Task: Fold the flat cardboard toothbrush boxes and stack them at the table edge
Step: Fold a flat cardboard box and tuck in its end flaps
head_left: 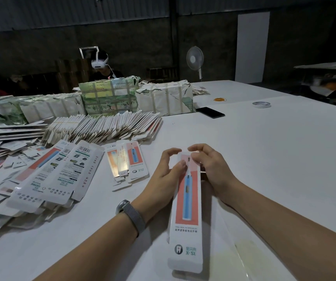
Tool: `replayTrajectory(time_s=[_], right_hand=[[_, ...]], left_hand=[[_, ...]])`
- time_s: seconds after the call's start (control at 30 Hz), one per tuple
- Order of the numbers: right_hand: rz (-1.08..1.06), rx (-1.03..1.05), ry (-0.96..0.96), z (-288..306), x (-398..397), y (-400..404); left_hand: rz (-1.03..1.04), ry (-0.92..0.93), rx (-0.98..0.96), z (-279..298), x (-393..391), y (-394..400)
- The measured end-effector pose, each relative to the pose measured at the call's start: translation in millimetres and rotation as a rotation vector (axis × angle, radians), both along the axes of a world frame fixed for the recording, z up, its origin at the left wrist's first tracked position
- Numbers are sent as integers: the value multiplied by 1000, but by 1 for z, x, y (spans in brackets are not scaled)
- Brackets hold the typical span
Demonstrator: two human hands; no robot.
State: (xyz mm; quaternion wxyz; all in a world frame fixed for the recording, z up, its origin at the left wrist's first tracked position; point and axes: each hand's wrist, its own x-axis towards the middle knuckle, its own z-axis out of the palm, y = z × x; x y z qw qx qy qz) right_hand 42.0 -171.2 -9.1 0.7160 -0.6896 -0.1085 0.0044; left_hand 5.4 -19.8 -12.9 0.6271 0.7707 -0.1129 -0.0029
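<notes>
In the head view, my left hand [168, 169] and right hand [209, 165] both pinch the far end of the toothbrush box [187, 201], probably to close its flap, its near end toward me above the counter [264, 149], with open room right and flat boxes [102, 128] crowding left.

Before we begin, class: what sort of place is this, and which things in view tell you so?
Probably a packing workshop: strapped bundles of flat stock, a long row of flat boxes on a big table, and hands folding one box.
</notes>
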Motion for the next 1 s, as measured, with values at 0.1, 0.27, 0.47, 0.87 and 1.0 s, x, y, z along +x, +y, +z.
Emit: replayTrajectory(time_s=[0.1, 0.27, 0.47, 0.87, 1.0], right_hand=[[25, -3, -12, 0, -1, 0], [55, -10, -34, 0, -2, 0], [61, 3, -40, 1, 0, -2], [34, -11, -74, 1, -3, -1], [56, 51, -17, 3, -5, -4]], left_hand=[[44, -8, -81, -2, 1, 2], [68, -17, -140, -4, 2, 2], [63, -20, -130, -5, 4, 3], [50, 1, -132, -6, 4, 5], [17, -3, -204, -6, 5, 5]])
